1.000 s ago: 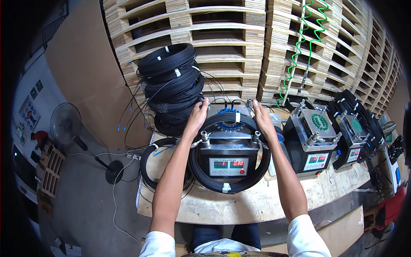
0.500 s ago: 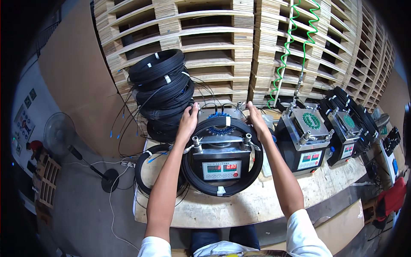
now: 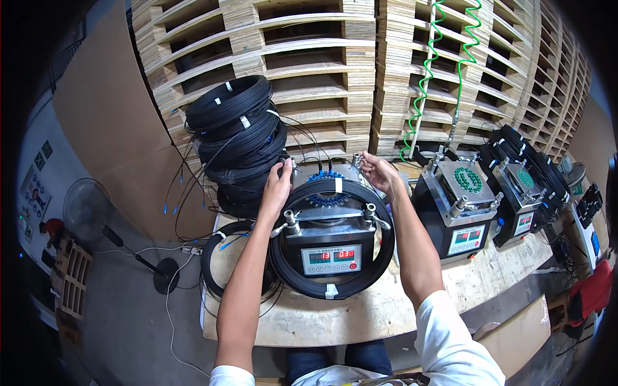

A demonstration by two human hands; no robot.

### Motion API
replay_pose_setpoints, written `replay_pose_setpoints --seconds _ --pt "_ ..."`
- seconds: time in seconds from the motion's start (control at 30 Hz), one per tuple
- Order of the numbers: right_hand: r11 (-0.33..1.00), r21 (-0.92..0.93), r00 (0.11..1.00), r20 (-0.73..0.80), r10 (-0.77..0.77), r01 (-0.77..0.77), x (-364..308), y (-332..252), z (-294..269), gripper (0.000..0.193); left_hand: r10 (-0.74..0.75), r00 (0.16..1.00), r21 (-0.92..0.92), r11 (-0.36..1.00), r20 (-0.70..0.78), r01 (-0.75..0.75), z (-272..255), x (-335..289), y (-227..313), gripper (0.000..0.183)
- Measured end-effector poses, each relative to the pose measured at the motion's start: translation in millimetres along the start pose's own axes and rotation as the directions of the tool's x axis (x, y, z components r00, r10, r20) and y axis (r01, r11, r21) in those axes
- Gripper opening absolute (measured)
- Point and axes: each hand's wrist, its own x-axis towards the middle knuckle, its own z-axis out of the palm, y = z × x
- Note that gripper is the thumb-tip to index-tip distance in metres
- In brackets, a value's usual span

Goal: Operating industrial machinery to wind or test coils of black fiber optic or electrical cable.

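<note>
In front of me stands a black bench machine [image 3: 332, 237] with a metal top, a red digital display and buttons. A coil of black cable [image 3: 331, 291] with white ties hangs around its front. Blue connectors [image 3: 329, 175] ring the machine's top plate. My left hand [image 3: 277, 188] is closed at the back-left corner, thumb up against a metal knob there, its fingers partly hidden. At the back-right corner, my right hand [image 3: 381, 174] pinches a metal clamp knob [image 3: 357, 159] between thumb and fingers. Two front clamp knobs [image 3: 369, 213] stand untouched.
A tall stack of black cable coils [image 3: 235, 145] rises at the left, with another coil [image 3: 209, 264] below it. Two similar machines [image 3: 460, 209] stand to the right. Stacked wooden pallets [image 3: 302, 58] fill the back. A green spiral hose [image 3: 421, 87] hangs down. A fan [image 3: 164, 270] stands left.
My right hand has turned inward, bringing its fingers onto the back-right knob. My left fingers have curled in at the back-left corner. The display's digits have changed, and the view has shifted slightly.
</note>
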Motion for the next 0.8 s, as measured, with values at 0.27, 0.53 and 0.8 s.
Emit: replay_pose_setpoints --seconds 0.27,0.53,0.8 --pt "0.929 -0.371 0.979 -0.184 -0.087 0.013 -2.5 -5.6 7.1 0.045 0.021 1.0 -0.079 0.997 -0.008 -0.022 -0.4 -2.0 1.8 0.079" --pt "0.803 -0.593 0.846 -0.395 -0.359 0.063 -17.7 0.8 51.9 0.085 -0.019 0.997 -0.035 0.999 -0.075 0.016 -10.2 -2.8 -9.0 0.08" --pt "0.174 -0.971 0.813 0.032 -0.582 0.163 14.1 1.1 67.9 0.053 -0.026 0.998 0.039 0.999 -0.056 0.029 -9.7 4.5 -13.7 0.081"
